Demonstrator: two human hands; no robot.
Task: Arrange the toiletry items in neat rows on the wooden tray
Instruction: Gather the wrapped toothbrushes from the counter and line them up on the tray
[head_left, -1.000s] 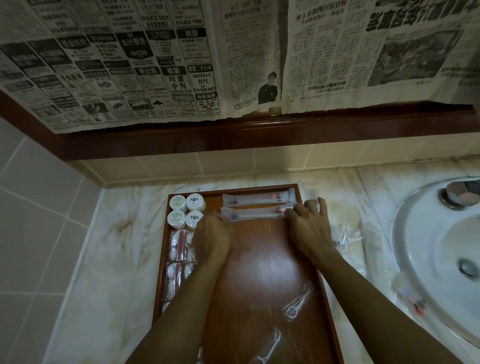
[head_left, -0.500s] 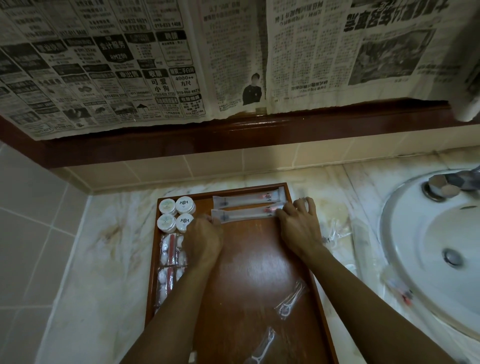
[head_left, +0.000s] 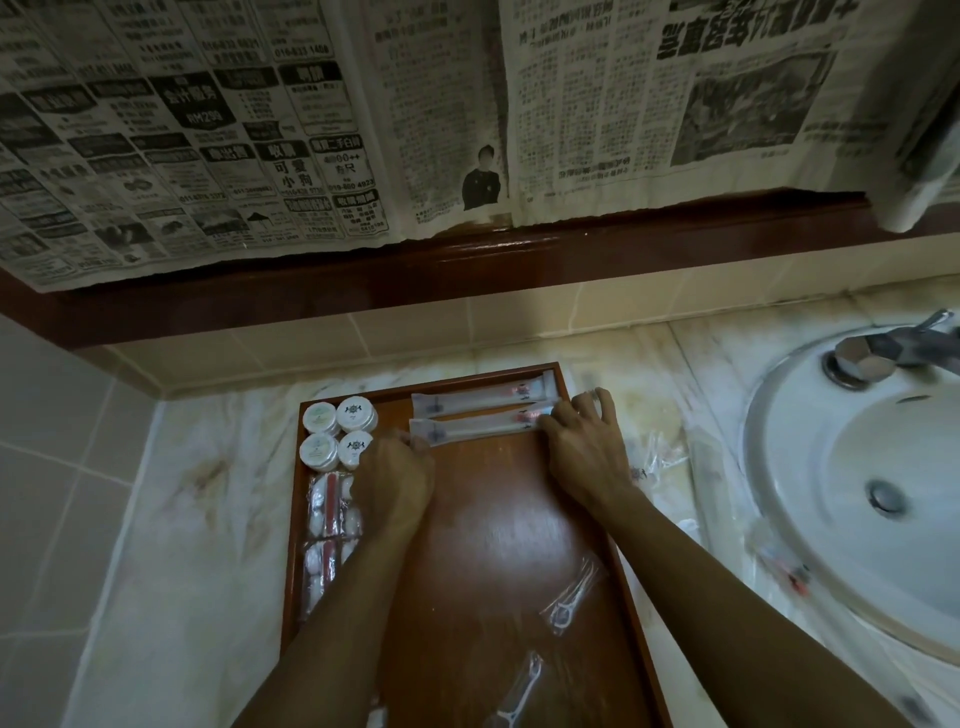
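Wooden tray (head_left: 498, 545) on marbled worktop (head_left: 197, 519), beside the basin (head_left: 857, 493). Two long wrapped toothbrush packets lie side by side along the tray's far edge — far packet (head_left: 483, 397), near packet (head_left: 483, 426).

Left hand (head_left: 397, 480) at the near packet's left end, knuckles up, fingers curled, tips on the wrapper; whether it pinches or only presses cannot be told. Right hand (head_left: 584, 441) at the packet's right end, near the tray's far right corner, fingers bent down onto the wrapper, grip likewise unclear. Both forearms reach in from the near edge.

Far left corner: four round white jars (head_left: 337, 431) in a square. Along the left edge below them — two cotton packets (head_left: 332, 504). Near right: two wrapped floss picks (head_left: 566, 603), loose, askew.
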